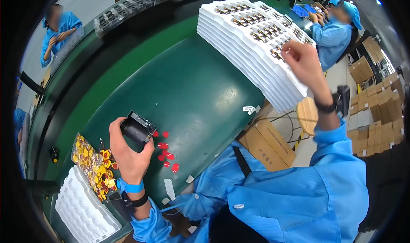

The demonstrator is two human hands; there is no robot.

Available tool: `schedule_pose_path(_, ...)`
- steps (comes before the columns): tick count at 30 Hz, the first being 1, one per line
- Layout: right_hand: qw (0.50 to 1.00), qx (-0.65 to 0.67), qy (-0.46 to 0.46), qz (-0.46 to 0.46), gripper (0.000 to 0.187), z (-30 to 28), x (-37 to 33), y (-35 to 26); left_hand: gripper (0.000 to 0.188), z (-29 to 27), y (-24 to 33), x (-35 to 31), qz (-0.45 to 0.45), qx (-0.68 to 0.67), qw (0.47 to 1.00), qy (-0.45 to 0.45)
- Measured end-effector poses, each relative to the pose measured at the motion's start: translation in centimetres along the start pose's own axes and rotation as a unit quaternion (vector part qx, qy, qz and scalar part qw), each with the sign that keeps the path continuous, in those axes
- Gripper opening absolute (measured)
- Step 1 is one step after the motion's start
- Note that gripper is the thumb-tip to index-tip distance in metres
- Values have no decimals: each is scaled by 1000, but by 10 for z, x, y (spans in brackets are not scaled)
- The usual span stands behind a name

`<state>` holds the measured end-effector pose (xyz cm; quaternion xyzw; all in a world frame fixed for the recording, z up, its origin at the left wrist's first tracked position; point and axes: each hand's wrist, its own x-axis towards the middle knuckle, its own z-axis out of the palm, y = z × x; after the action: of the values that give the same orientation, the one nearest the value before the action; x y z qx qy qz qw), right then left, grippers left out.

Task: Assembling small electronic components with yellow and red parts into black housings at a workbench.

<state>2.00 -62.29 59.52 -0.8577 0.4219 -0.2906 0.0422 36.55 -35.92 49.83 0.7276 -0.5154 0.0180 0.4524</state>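
Observation:
My left hand [131, 161] grips a black box-shaped plastic housing [137, 131] over the green table, with its open hollow side facing up. My right hand [305, 66] is over the near right corner of a tall stack of white molded trays [232, 57]. Its thumb and fingers are pinched together beside the small metal parts [265, 32] in the top tray; whether a part is between the fingertips is hidden. Several small red pieces [163, 145] lie on the table just right of the housing.
Left of my left wrist lie a clear bag [82, 150] and a pile of yellow and dark red pieces [102, 177]. A white molded tray [79, 209] sits at lower left. Co-workers [60, 32] [335, 34] sit beyond the table. A cardboard box [268, 145] stands below its right edge.

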Motion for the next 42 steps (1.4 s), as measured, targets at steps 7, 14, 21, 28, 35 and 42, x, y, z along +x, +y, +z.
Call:
schedule_pose_path(7, 964, 7, -240, 114, 23, -4, 42, 43, 59, 11, -1, -4, 36, 34, 998, -45)
schedule_pose_path(14, 931, 166, -237, 221, 15, 3, 50, 60, 60, 12, -3, -7, 64, 53, 996, 10)
schedule_pose_path(21, 949, 266, -117, 119, 20, -2, 12, 14, 63, 14, -13, -4, 77, 23, 997, 8)
schedule_pose_path(28, 876, 452, -170, -20, 11, 89, -26, -145, 67, 13, -23, -8, 45, 2, 999, 12)
schedule_pose_path(35, 860, 380, -209, -267, 15, 178, -1, -211, 69, 6, -15, -6, 14, 61, 997, 33)
schedule_pose_path(42, 860, 363, -224, -280, 21, 202, -8, -212, 68, 5, -13, -6, 8, 81, 997, 12)
